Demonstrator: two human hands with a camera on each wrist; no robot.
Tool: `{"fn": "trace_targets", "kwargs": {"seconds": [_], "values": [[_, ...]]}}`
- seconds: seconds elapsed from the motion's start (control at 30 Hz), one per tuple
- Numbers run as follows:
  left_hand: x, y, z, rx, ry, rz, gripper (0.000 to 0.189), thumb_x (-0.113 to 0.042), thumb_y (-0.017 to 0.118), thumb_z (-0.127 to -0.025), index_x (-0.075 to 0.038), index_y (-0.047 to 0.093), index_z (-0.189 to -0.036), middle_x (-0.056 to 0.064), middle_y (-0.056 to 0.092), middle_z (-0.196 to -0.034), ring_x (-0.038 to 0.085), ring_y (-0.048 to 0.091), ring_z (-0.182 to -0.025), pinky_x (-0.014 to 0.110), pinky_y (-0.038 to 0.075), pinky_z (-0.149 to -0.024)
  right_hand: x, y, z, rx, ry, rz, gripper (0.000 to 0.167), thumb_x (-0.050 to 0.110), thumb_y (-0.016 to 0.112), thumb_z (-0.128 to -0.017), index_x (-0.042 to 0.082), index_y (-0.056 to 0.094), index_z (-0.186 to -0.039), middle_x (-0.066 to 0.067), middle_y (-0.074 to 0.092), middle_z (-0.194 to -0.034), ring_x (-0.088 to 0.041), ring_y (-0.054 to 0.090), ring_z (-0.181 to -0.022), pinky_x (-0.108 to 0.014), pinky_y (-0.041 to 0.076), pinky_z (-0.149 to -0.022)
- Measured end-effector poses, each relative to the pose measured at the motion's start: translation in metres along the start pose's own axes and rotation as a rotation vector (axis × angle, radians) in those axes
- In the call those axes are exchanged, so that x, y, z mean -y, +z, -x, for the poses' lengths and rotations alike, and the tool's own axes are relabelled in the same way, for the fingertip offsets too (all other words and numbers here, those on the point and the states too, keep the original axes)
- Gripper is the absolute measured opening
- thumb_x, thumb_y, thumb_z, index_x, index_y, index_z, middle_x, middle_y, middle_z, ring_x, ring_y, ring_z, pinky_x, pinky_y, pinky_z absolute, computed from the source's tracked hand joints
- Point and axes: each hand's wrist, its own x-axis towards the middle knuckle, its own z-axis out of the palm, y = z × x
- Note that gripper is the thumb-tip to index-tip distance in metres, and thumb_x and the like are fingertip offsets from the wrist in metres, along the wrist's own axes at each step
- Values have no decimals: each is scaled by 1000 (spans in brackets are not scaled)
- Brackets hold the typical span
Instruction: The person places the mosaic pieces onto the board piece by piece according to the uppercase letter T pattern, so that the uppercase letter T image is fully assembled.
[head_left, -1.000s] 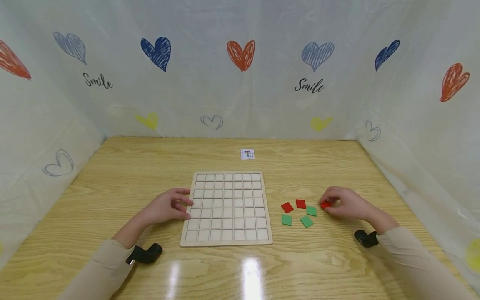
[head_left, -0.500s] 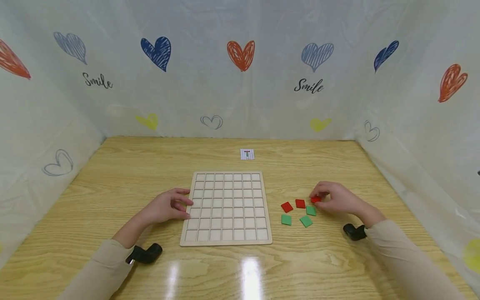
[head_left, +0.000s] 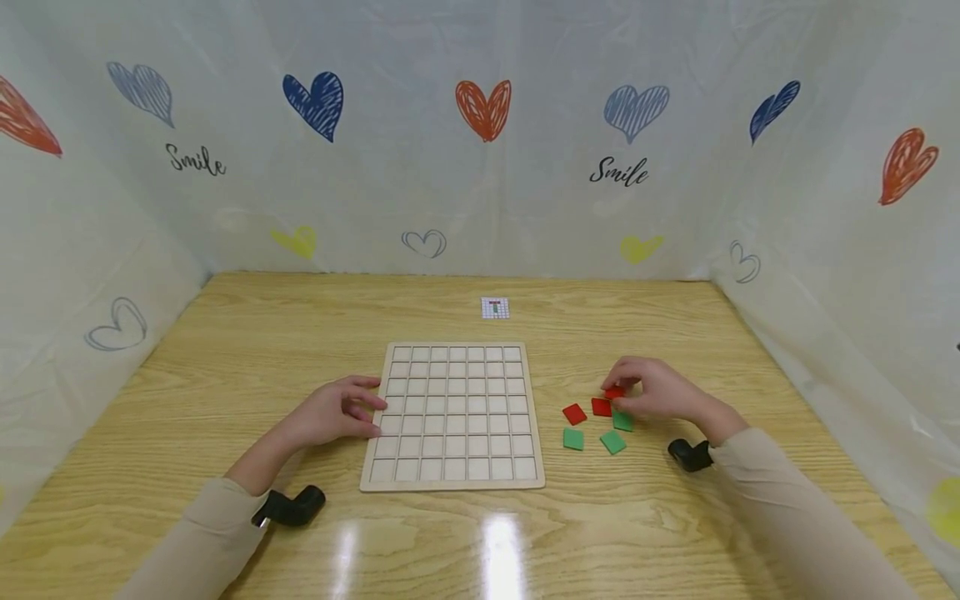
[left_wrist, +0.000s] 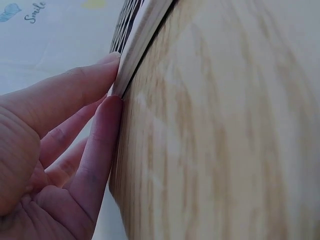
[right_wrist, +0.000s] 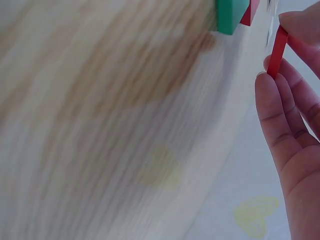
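Observation:
My right hand (head_left: 654, 390) pinches a red square tile (right_wrist: 278, 52) between thumb and fingertips, raised over the loose tiles. Just beneath it in the head view are a red tile (head_left: 602, 407) and a partly covered green tile (head_left: 622, 420). My left hand (head_left: 337, 412) lies at the left side of a pale wooden grid board (head_left: 453, 487), its thumb and fingers spread apart. In the left wrist view the fingertips (left_wrist: 108, 105) touch the board's edge (left_wrist: 145, 40). The board's square recesses hold no tiles.
Another red tile (head_left: 574, 414) and two more green tiles (head_left: 573, 439) lie right of the board on the wooden table (head_left: 420, 542). Behind the board is a small card (head_left: 495, 308) with a red and green T on a grid. A white curtain (head_left: 525, 208) encloses the table.
My right hand has moved left and slightly away from me with the red tile, from the right of the loose tiles to above them. The left hand stays at the board.

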Motion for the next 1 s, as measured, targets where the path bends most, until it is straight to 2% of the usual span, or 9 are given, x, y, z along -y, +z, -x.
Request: {"fn": "trace_targets", "kwargs": {"seconds": [0.23,0.6,1.0], "values": [[0,0,0,2,-3,7,33,-14,79,-74,1,68,-102,24,37,-139,17,61,-84,24,48,-73,0,3,-8,-1,-42,1,15,0,70,-78,7,69,-91,3,61,-90,-11,56,-74,-30,49,-68],[1,1,1,-1,7,-6,34,-16,79,-75,0,69,-102,24,38,-138,16,61,-84,24,48,-74,10,6,-23,25,-24,-25,13,3,70,-80,7,69,-93,3,61,-92,-12,57,-77,-31,49,-70],[3,0,0,-3,13,-4,34,-16,79,-75,0,69,-103,24,38,-138,16,61,-84,25,48,-73,16,8,-36,27,-84,-37,14,2,69,-79,5,69,-92,2,61,-92,-13,57,-76,-32,49,-69]]}}
